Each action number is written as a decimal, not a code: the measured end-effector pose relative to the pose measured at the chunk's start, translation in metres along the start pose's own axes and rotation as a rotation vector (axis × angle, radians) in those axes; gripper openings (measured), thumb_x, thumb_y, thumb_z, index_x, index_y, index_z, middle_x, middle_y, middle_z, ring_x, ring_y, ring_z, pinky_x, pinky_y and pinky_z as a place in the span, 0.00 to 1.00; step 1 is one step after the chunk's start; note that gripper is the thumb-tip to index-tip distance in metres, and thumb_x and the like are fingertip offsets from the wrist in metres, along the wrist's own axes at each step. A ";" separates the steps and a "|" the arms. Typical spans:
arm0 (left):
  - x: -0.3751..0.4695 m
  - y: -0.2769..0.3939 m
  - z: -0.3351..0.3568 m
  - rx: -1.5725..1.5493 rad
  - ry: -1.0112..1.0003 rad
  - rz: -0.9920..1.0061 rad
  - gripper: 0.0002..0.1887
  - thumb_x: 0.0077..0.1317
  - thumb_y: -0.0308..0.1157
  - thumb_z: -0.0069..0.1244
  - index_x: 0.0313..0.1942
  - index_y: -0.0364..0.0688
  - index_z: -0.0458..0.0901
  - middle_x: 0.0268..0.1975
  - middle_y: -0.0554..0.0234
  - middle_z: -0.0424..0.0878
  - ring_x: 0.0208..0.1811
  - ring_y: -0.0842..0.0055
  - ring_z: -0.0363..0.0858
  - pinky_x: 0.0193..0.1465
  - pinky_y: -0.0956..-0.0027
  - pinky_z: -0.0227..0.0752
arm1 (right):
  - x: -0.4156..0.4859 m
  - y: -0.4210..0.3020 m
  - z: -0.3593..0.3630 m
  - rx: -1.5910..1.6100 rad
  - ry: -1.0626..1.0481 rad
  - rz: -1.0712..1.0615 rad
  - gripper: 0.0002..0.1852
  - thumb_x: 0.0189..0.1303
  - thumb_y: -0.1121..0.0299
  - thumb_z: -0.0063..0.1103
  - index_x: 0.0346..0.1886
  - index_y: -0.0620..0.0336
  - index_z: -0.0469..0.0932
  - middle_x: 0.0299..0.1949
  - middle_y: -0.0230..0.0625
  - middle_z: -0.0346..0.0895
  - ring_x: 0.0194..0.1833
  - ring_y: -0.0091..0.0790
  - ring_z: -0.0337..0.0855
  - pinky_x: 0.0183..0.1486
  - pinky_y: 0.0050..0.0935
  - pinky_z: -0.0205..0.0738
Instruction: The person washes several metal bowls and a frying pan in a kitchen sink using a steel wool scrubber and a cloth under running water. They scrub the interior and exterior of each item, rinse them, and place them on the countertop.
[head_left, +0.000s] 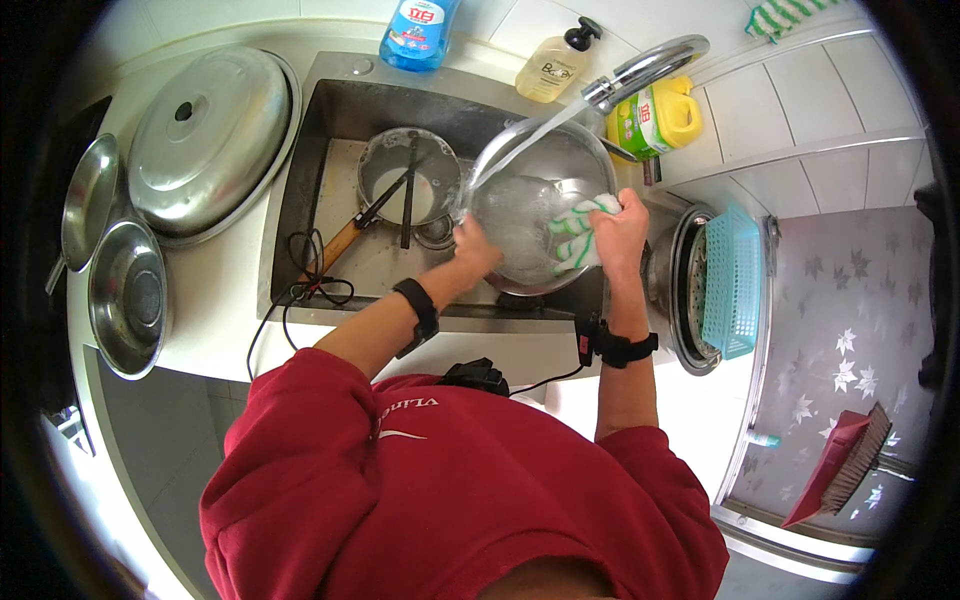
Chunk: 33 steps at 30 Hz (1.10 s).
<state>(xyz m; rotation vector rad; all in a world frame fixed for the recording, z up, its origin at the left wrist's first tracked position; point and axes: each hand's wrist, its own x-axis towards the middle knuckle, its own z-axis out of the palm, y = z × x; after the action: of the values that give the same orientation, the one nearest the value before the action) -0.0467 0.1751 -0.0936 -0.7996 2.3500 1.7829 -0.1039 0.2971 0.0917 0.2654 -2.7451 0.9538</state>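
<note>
A large stainless steel basin (517, 225) stands tilted in the right part of the sink (442, 311), and water from the chrome faucet (622, 82) runs onto its left rim. My left hand (474, 249), somewhat blurred, is at the basin's lower left rim; whether its fingers grip the rim is unclear. A white and green striped cloth (577, 236) is bunched in my right hand (621, 232), over the basin's right side. Left of the basin sits a metal pot (367, 172) with whitish liquid and dark utensils across it. A wooden handle (337, 247) lies beside it.
Left of the sink are a large domed lid (217, 142) and two metal bowls (127, 300), (91, 202). Behind stand a blue detergent bottle (418, 37), a pump bottle (553, 64) and a yellow jug (664, 116). A turquoise basket (731, 281) is at right; black cables (319, 281) cross the sink's front edge.
</note>
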 end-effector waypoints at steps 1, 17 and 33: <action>-0.014 0.003 0.006 0.338 0.081 0.276 0.30 0.53 0.34 0.57 0.53 0.37 0.61 0.53 0.36 0.65 0.54 0.50 0.66 0.51 0.60 0.69 | 0.002 -0.004 0.002 -0.063 0.012 -0.011 0.08 0.40 0.78 0.54 0.24 0.66 0.65 0.21 0.49 0.70 0.25 0.51 0.71 0.32 0.39 0.65; -0.062 0.047 -0.057 -0.199 -0.026 0.652 0.10 0.62 0.32 0.48 0.35 0.32 0.76 0.25 0.41 0.76 0.29 0.46 0.74 0.31 0.53 0.65 | 0.012 -0.081 0.052 -0.095 -0.247 -0.013 0.15 0.46 0.71 0.56 0.38 0.67 0.71 0.34 0.56 0.77 0.41 0.59 0.76 0.43 0.44 0.68; -0.013 0.070 -0.134 -1.017 -0.252 -0.025 0.26 0.65 0.54 0.45 0.32 0.35 0.80 0.24 0.74 0.72 0.24 0.87 0.64 0.25 0.79 0.60 | 0.013 -0.124 -0.021 0.224 0.024 -0.080 0.13 0.47 0.77 0.63 0.39 0.66 0.77 0.32 0.33 0.78 0.33 0.22 0.75 0.39 0.20 0.70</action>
<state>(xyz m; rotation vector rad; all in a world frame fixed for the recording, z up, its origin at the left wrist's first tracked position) -0.0354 0.0693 0.0147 -0.5805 1.1677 2.8376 -0.0830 0.2133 0.1838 0.3953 -2.5843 1.2344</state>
